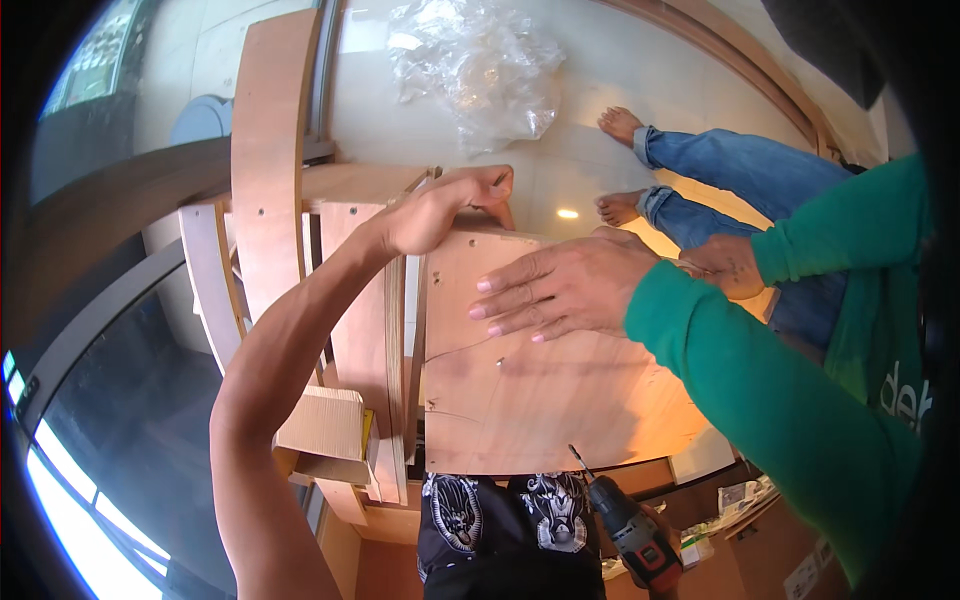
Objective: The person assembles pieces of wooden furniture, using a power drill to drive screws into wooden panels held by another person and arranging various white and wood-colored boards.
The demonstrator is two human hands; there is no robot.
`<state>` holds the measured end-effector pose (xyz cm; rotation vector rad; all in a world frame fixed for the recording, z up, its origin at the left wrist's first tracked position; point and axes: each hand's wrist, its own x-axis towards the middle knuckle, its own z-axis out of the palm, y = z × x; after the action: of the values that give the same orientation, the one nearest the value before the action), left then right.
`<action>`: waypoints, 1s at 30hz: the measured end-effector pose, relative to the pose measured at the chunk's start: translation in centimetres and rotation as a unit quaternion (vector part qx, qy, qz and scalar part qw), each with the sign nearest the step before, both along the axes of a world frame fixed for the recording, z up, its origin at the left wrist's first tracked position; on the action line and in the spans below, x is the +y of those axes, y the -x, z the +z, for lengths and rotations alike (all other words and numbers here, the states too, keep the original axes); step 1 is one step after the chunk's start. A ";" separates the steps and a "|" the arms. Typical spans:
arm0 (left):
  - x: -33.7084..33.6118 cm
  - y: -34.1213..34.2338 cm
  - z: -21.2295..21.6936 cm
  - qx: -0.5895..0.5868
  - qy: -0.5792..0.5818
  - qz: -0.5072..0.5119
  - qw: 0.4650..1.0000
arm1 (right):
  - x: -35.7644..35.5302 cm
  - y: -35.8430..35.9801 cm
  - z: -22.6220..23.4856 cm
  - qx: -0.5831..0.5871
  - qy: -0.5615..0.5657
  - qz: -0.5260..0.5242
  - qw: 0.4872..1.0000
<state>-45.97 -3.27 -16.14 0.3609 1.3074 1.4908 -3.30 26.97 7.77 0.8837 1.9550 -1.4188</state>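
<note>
A flat plywood panel (pixel 520 400) with several screws in it lies in front of me. My left hand (pixel 445 205) reaches to its far left corner, the fingers curled over the edge there. Low on the right, my right hand (pixel 665 525) is closed round a cordless drill (pixel 630 535), mostly hidden behind the tool. The drill's bit points up and left, close to the panel's near edge. A co-worker's hand (pixel 570 290) in a green sleeve lies flat across the panel, and their other hand (pixel 728 265) is near the panel's far right side.
Slatted wooden framework (pixel 360 330) stands left of the panel, with a long curved board (pixel 268 130) rising from it. A small open cardboard box (pixel 322 425) rests on the frame. Crumpled clear plastic (pixel 478 70) lies on the floor beyond, near the co-worker's bare feet (pixel 620 207).
</note>
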 end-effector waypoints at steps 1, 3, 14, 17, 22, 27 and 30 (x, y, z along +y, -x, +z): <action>-0.4 -0.2 0.0 0.028 0.016 0.044 0.998 | 0.1 0.3 0.0 0.003 0.002 0.006 1.000; -0.9 -0.8 0.3 0.082 0.047 0.135 0.986 | 0.3 1.2 0.4 0.005 0.007 0.017 1.000; -0.4 -16.7 5.1 0.066 0.240 0.589 0.769 | 1.1 4.4 3.4 0.018 0.035 0.090 0.995; -0.1 -16.7 5.4 0.013 0.219 0.619 0.754 | 1.2 4.7 5.0 0.026 0.032 0.116 0.992; 1.7 -17.3 5.8 0.112 0.292 0.623 0.718 | 1.1 5.1 5.4 0.051 0.007 0.115 0.992; 1.9 -18.6 4.2 0.285 0.287 0.615 0.677 | 0.7 5.9 5.0 0.072 0.005 0.112 0.991; 2.0 -18.6 4.3 0.317 0.318 0.582 0.677 | 0.3 6.0 4.7 0.085 0.000 0.105 0.991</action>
<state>-27.36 -1.28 -11.85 -0.6448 2.8388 1.7560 -9.34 27.26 12.47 0.5523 2.1036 -1.4074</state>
